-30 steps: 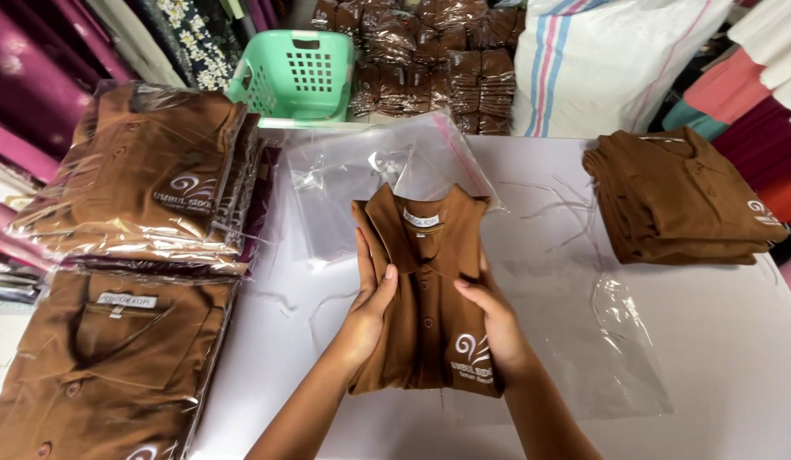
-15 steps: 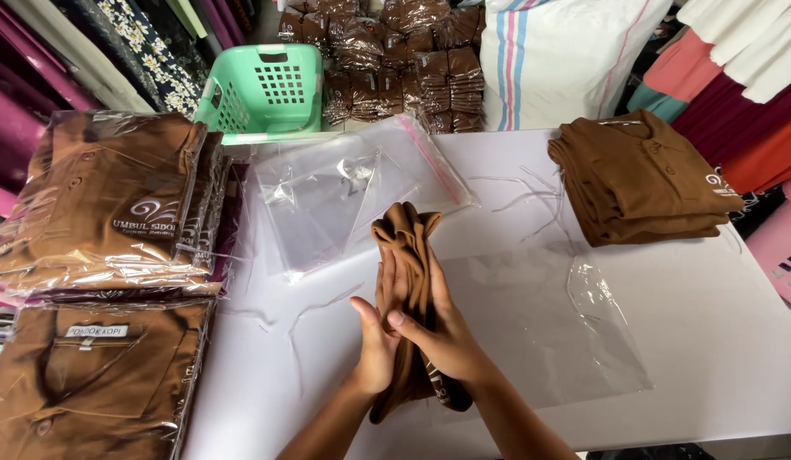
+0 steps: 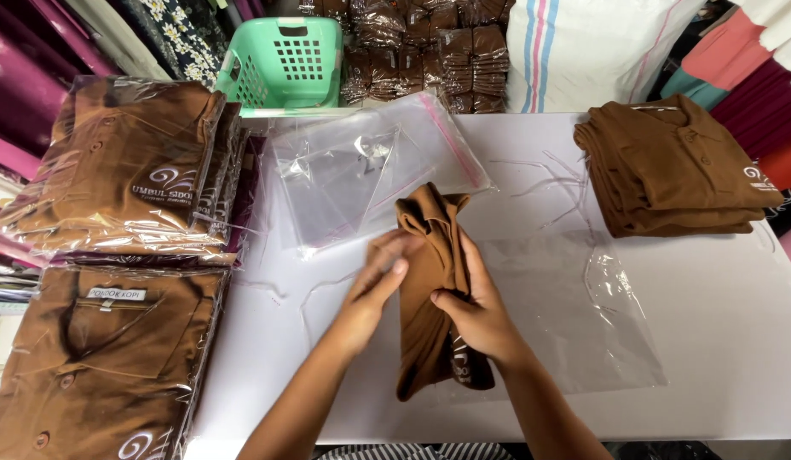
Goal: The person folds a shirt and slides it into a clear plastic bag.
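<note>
While the right hand (image 3: 476,319) pinches the folded brown polo shirt (image 3: 430,290) at mid-table and the flat left hand (image 3: 374,290) steadies it, keep edges aligned beside the clear plastic bag (image 3: 370,170).

A green plastic basket (image 3: 286,61) stands at eleven o'clock; bagged brown shirts (image 3: 127,175) lie stacked at nine; a pile of unbagged brown shirts (image 3: 672,170) sits at two; small dark packets (image 3: 417,51) crowd twelve; a striped white sack (image 3: 583,51) leans at one.
</note>
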